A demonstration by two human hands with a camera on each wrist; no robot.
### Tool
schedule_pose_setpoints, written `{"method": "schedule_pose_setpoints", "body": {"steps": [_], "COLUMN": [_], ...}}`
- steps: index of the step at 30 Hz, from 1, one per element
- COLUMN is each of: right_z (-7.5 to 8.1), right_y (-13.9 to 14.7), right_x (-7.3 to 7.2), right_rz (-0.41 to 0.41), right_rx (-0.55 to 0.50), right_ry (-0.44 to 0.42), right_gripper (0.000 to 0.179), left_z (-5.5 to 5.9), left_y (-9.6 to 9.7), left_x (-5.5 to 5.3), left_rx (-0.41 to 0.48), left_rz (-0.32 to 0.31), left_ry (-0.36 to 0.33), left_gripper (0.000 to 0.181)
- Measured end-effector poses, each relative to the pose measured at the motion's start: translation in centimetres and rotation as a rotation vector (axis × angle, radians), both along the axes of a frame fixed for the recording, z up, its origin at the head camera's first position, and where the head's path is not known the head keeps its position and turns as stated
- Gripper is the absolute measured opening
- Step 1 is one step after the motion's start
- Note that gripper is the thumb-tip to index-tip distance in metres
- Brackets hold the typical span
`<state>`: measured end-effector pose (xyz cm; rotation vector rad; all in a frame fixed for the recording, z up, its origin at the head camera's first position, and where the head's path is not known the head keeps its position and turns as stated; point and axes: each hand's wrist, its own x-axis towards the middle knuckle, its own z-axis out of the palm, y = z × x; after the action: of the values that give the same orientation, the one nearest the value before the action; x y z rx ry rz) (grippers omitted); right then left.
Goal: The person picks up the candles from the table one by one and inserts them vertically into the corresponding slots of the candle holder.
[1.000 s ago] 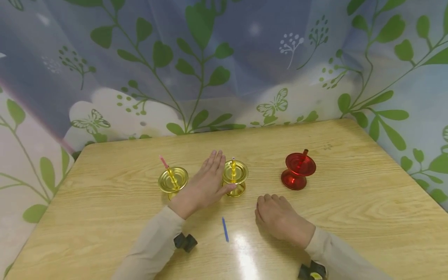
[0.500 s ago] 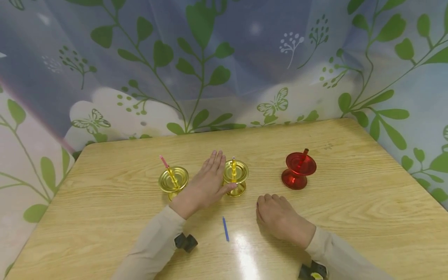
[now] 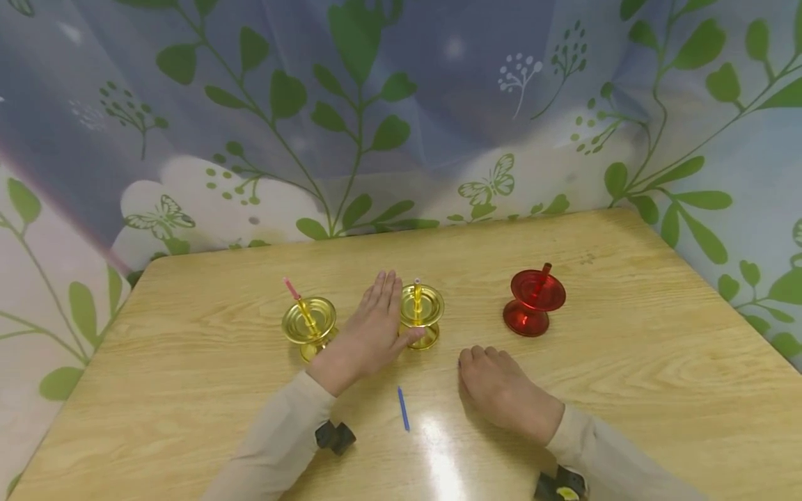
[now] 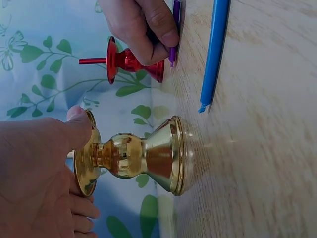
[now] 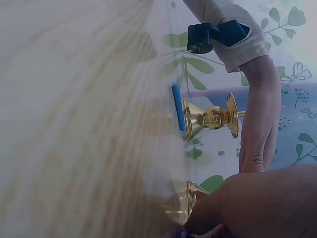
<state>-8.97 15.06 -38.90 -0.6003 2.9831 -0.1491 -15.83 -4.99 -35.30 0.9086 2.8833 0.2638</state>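
My left hand (image 3: 370, 330) lies along the left side of the middle gold candle holder (image 4: 126, 156), its fingers straight. In the left wrist view its thumb rests at the rim of the holder's dish. The holder stands upright on the table, its candle tube showing no candle. To its right, low over the table, my right hand (image 3: 504, 390) has its fingers curled. Its thumb and finger pinch a purple candle (image 4: 173, 55), mostly hidden in the head view. A blue candle (image 3: 404, 409) lies on the tabletop between the hands.
A second gold candle holder (image 3: 321, 319) stands at the left, a pink candle (image 3: 292, 289) leaning in its tube. Beyond the right hand stands a red candle holder (image 3: 525, 323). The wooden table (image 3: 658, 313) meets a leaf-patterned cloth (image 3: 438, 118) at the back.
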Motion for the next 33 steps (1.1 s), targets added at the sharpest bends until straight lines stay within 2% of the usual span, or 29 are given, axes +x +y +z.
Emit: {"method": "schedule_pose_setpoints", "body": {"steps": [10,22,29,33], "right_z": [-0.07,-0.06,-0.11,-0.03], "right_y": [0.36,0.55,0.41,0.21], "right_x": [-0.07,0.00,-0.09,-0.20], "right_rz": [0.037,0.052,0.073,0.060], "right_rx": [-0.013,-0.016,-0.002,-0.010], "right_ry": [0.055,0.028,0.052,0.033], "right_gripper": [0.017,0.015,0.015,0.016], "left_z": [0.00,-0.21,-0.05,-0.03], "left_y": [0.29,0.31,0.09,-0.10], "left_x": [-0.01,0.20,0.13,0.07], "left_rx": [0.015,0.040,0.013,0.022], "left_rz": [0.013,0.014,0.004,0.006], "left_ry": [-0.035,-0.045,-0.024,-0.031], "left_gripper": [0.085,0.085,0.084,0.084]}}
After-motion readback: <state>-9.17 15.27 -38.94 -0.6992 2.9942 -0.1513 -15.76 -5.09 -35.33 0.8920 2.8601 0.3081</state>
